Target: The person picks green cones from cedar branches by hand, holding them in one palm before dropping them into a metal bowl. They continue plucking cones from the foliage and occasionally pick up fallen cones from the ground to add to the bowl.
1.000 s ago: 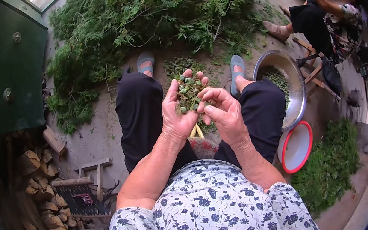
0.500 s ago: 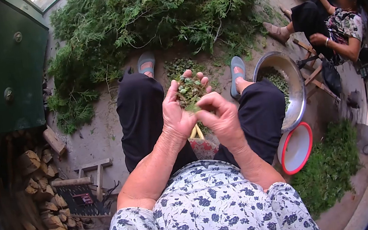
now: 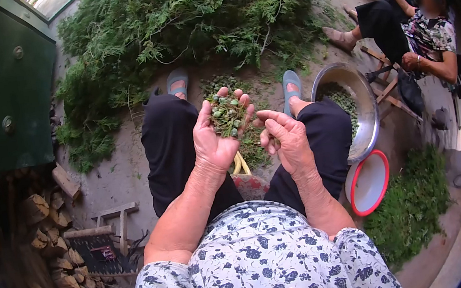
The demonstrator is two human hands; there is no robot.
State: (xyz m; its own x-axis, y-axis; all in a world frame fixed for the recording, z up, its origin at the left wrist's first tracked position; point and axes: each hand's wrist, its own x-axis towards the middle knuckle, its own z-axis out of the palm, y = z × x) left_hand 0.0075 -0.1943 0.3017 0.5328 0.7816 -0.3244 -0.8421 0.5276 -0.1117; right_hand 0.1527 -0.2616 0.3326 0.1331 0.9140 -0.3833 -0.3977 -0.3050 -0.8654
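My left hand (image 3: 213,146) is palm up and cupped, with the fingers slightly curled. In it lies a small heap of round green seed cones (image 3: 228,112), mixed with brownish and green leaf scraps. Just to the right is my right hand (image 3: 289,139), apart from the heap, its fingers bent and its thumb against them. Whether anything small sits between those fingertips I cannot make out. Below and beyond the hands, more green cones (image 3: 222,81) lie on the ground between my feet.
A large pile of cut evergreen branches (image 3: 180,28) lies ahead. On my right stand a metal basin (image 3: 369,125) holding green cones and a red-rimmed white basin (image 3: 356,194). A seated person (image 3: 429,36) lifts a sprig at the far right. Split firewood (image 3: 61,248) is stacked left.
My right hand has come away from the left palm and moved right. My left hand has turned so that more of the cones show. The view has shifted slightly.
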